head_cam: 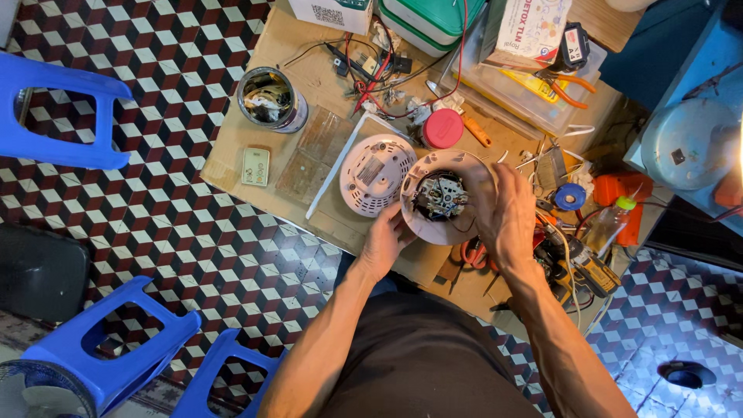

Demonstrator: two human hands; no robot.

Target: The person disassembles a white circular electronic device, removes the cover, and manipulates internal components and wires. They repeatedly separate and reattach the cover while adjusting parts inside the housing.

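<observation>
A round pinkish appliance base (441, 228) lies upside down on the low wooden table (309, 62), with wiring and metal parts showing inside it. My left hand (385, 241) grips its near left rim. My right hand (507, 213) wraps over its right side. Its round white bottom cover (374, 173) lies beside it on the left, apart from the hands.
A metal tin (268, 99), a red lid (443, 128), an orange-handled screwdriver (477, 131), tangled wires (371, 70), a blue tape roll (570, 197) and pliers (565, 87) crowd the table. Blue plastic stools (58, 112) stand on the patterned floor at left.
</observation>
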